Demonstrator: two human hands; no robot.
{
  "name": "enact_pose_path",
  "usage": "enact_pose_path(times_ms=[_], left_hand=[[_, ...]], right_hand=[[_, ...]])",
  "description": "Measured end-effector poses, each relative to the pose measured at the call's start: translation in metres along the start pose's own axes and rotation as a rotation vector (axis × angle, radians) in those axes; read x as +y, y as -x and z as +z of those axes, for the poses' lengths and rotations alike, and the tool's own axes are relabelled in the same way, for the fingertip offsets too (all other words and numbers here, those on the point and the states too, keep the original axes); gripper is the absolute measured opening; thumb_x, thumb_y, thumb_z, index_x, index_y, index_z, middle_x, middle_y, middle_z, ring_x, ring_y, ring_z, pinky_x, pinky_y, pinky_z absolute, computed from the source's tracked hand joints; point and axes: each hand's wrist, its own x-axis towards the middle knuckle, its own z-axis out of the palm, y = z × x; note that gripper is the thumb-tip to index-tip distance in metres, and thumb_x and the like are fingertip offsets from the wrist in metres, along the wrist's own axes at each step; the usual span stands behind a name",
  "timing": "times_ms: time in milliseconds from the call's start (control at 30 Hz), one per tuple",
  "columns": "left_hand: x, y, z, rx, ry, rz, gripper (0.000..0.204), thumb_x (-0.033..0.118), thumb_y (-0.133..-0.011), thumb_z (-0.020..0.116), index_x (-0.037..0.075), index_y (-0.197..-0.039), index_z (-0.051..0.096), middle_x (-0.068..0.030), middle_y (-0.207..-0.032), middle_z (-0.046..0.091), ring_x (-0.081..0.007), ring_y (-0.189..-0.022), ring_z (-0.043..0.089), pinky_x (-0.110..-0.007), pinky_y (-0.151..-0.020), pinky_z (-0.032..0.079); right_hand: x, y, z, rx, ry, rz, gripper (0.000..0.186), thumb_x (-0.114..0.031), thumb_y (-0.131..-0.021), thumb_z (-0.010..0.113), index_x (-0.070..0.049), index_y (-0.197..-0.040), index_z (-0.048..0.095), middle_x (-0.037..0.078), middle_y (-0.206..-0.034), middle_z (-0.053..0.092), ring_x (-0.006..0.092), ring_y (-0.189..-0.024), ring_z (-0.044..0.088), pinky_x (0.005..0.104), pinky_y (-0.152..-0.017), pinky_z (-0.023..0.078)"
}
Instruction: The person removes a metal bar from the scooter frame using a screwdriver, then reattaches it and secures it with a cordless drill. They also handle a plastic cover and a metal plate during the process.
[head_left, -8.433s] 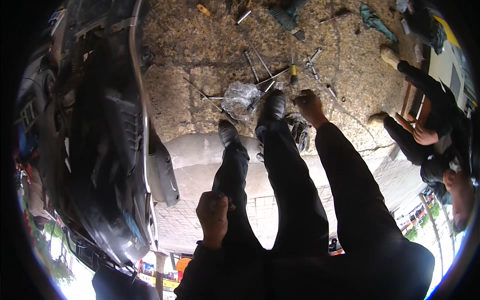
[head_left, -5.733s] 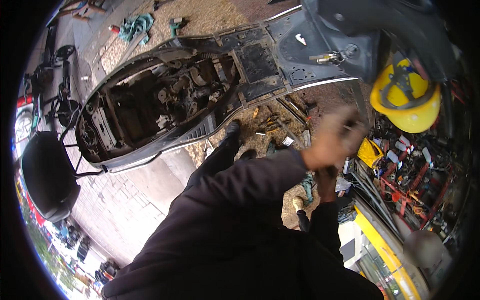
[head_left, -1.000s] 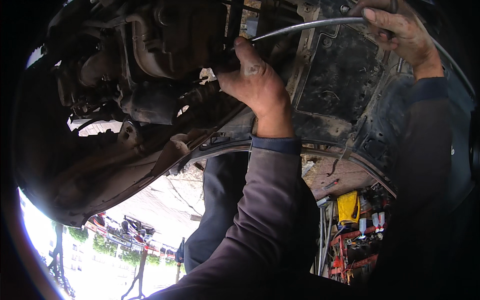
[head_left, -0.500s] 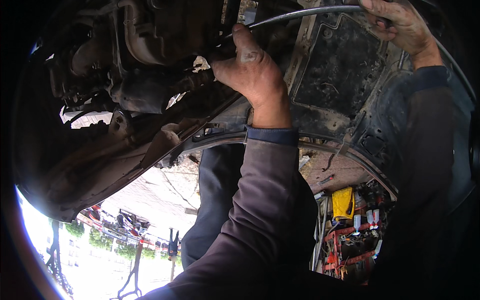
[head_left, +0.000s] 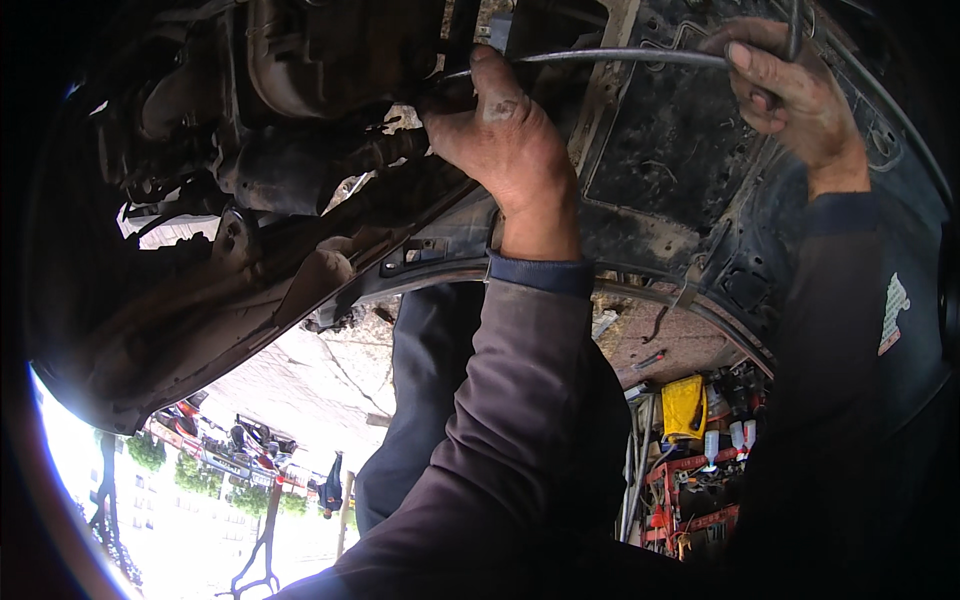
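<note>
A long, slim grey metal rod (head_left: 625, 55) runs across the upper part of the head view. My left hand (head_left: 510, 150) has its thumb laid over the rod's left part; its other fingers are hidden among dark, greasy vehicle parts (head_left: 300, 70). At the upper right, my right hand (head_left: 800, 95) is closed around the rod, fingers curled. A dark upright length of rod rises from this grip, and whether it is the same piece bent over I cannot tell. Behind the rod lies a dirty black panel (head_left: 650, 150) with a raised outline.
A rusty-brown metal edge (head_left: 260, 310) slants at lower left. A curved body rim (head_left: 690, 310) crosses below my hands. Beyond it are a yellow container (head_left: 685, 408), a red rack (head_left: 690, 490) with bottles and tools, and loose tools on paving. A distant person (head_left: 330, 487) appears upside down.
My right hand has come lower in the picture, and the rod now lies nearly level instead of rising to the right. My left hand has hardly moved.
</note>
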Motion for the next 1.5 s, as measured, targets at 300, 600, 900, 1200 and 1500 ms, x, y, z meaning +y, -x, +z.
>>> enact_pose_path(times_ms=[300, 600, 900, 1200, 1500], left_hand=[[0.045, 0.025, 0.0, -0.026, 0.145, -0.407, 0.009, 0.008, -0.092, 0.057, 0.001, -0.086, 0.057, -0.0031, -0.072, 0.055, -0.0093, -0.059, 0.049, -0.023, -0.051, 0.04], [0.077, 0.04, -0.019, -0.149, 0.103, -0.703, 0.016, 0.013, -0.097, 0.048, 0.001, -0.101, 0.057, -0.0031, -0.081, 0.056, -0.0092, -0.061, 0.046, -0.024, -0.052, 0.037], [0.083, 0.09, -0.027, -0.4, 0.194, -0.925, 0.007, 0.006, -0.097, 0.054, 0.0, -0.099, 0.056, -0.0095, -0.084, 0.064, -0.0128, -0.058, 0.056, -0.023, -0.05, 0.046], [0.082, 0.092, -0.014, -0.338, 0.09, -0.877, 0.007, 0.007, -0.095, 0.059, 0.003, -0.095, 0.053, -0.0031, -0.078, 0.058, -0.0102, -0.057, 0.052, -0.023, -0.051, 0.044], [0.086, 0.099, -0.007, -0.424, 0.281, -1.053, 0.006, 0.008, -0.096, 0.057, 0.003, -0.098, 0.053, -0.007, -0.08, 0.06, -0.0135, -0.058, 0.057, -0.024, -0.048, 0.045]], right_hand=[[0.016, 0.052, 0.049, 0.214, -0.034, -0.004, 0.03, -0.029, -0.091, 0.067, -0.002, -0.104, 0.07, -0.004, -0.06, 0.047, 0.0029, -0.05, 0.044, 0.0181, -0.039, 0.031], [0.013, 0.097, 0.111, 0.282, 0.048, -0.177, 0.023, -0.02, -0.094, 0.063, -0.001, -0.105, 0.069, 0.0, -0.071, 0.056, 0.0044, -0.057, 0.049, 0.0212, -0.048, 0.039], [0.019, 0.127, 0.141, 0.51, -0.342, 0.108, 0.041, -0.029, -0.095, 0.06, 0.002, -0.121, 0.054, 0.008, -0.078, 0.06, 0.0135, -0.066, 0.058, 0.024, -0.055, 0.047], [0.038, 0.149, 0.096, 0.37, 0.697, -0.38, 0.046, -0.004, -0.087, 0.065, -0.003, -0.133, 0.054, 0.021, -0.121, 0.063, 0.0317, -0.105, 0.066, 0.0358, -0.086, 0.054], [0.005, 0.142, 0.098, 0.405, -0.032, 0.384, 0.043, -0.045, -0.096, 0.059, -0.003, -0.088, 0.059, 0.003, -0.066, 0.055, 0.0088, -0.05, 0.05, 0.0237, -0.045, 0.036]])
